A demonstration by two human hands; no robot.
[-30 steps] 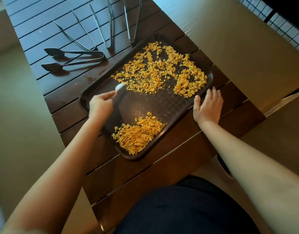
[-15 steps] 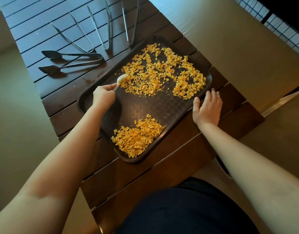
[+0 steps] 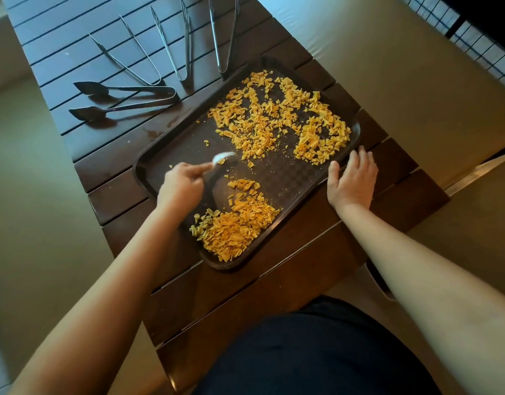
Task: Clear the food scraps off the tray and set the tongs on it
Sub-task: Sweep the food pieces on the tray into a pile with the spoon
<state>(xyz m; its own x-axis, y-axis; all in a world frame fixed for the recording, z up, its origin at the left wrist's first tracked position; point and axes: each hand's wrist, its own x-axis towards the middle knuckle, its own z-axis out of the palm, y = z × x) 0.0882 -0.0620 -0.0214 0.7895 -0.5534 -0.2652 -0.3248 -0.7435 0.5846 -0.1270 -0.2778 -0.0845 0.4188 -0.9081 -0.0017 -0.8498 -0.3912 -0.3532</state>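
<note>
Spoon (image 3: 223, 157) in left hand (image 3: 180, 186) (fingers curled)

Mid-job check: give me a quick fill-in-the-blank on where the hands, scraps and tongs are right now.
1. The left hand holds a small white ____.
2. The right hand rests flat on the tray's ____ edge.
3. ____ pairs of tongs lie on the table, none on the tray.
4. The orange scraps are gathered in a pile at the tray's ____ corner.

Missing words: scraper; right; Four; near
</note>
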